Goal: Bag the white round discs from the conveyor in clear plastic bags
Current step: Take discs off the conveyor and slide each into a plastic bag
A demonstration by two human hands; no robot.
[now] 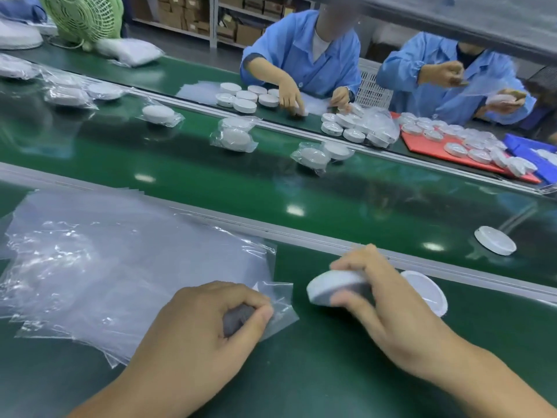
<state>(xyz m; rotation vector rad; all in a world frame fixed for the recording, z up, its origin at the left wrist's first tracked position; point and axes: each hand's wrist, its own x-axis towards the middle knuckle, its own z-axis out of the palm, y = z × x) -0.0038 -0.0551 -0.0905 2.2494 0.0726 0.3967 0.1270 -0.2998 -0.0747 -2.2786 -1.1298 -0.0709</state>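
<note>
One white disc (334,286) gripped by curled right hand (382,297) | clear bag (283,301) corner pinched by left hand (211,321) | second disc (429,289) just beside on tabletop (301,375)

Right hand (388,303) half hides a second disc (429,292), perhaps upturned.

Metal shelving (214,24) stacked with cardboard boxes (248,34) lines the back; a green fan (81,16) stands left.

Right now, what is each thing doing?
Left hand: pinching the bag's corner.
Bag: empty, top of the pile.
Right hand: gripping a disc.
Held disc: tilted, unbagged.
Spare disc: lying bare behind the right hand.
Belt disc: lying bare.
Far discs: bagged.
</note>
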